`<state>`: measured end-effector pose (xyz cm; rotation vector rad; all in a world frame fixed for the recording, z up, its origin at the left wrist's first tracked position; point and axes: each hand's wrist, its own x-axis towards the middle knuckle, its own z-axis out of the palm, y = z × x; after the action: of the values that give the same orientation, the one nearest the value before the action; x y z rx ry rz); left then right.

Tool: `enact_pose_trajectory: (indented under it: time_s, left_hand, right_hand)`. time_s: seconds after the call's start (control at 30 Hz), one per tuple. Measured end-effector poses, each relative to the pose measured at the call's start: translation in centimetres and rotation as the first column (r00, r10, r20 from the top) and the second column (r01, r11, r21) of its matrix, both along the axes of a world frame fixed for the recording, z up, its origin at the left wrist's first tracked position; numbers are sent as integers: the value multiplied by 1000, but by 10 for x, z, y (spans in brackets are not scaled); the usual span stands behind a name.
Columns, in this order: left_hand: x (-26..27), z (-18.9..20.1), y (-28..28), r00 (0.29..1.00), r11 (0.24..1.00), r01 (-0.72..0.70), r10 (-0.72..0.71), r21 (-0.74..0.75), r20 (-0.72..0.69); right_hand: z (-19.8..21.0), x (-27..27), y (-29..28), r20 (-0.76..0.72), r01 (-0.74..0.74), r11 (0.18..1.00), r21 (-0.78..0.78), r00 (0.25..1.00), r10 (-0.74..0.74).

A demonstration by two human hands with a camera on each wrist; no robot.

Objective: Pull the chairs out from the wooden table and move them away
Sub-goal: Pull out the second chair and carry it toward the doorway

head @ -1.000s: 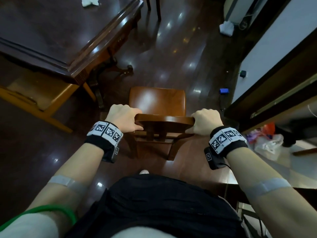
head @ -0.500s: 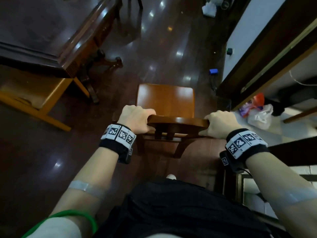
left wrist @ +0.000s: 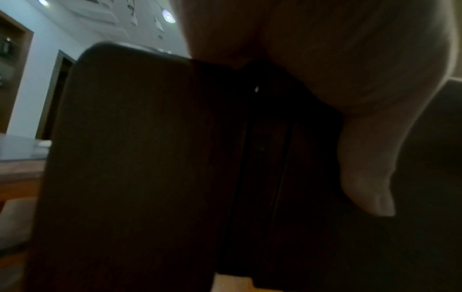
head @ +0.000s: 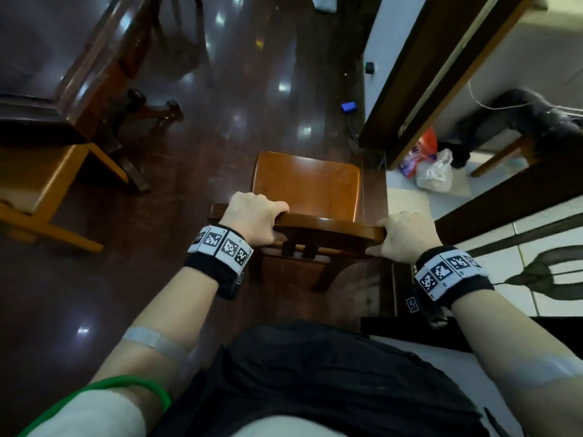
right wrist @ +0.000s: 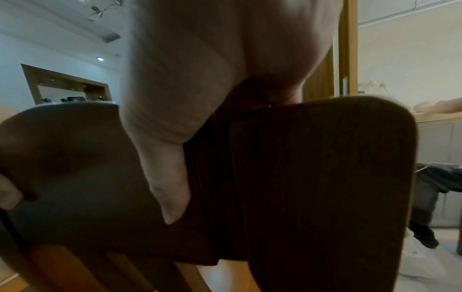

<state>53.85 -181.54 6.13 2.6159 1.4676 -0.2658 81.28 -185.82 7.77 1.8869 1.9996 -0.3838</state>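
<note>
A brown wooden chair stands on the dark floor in front of me, well to the right of the dark wooden table. My left hand grips the left end of the chair's top rail. My right hand grips its right end. In the left wrist view the thumb lies against the dark back of the chair. The right wrist view shows my right thumb pressed on the chair back too. A second, lighter chair sits tucked under the table at the left.
A dark door frame and a tiled threshold lie just right of the chair. Plastic bags sit on the tiles past the doorway. A small blue object lies on the floor ahead. The table's carved leg stands at the left.
The chair, held by both hands, has moved away from the table toward the doorway on the right. The table has slid further left in view.
</note>
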Motion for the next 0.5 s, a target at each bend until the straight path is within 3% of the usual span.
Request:
enact_pose_trajectory:
  time_s: [0.3,0.5]
  left_hand:
    - [66,-4,-62,997,997,-70,70,13,33]
    - [70,-5,-73,1000,999,-17,18,41,-2]
  right_hand:
    - [10,61,-30,49,2,1000,-16,999,-1]
    - [6,73,-53,3,-13,1000,14,1000,13]
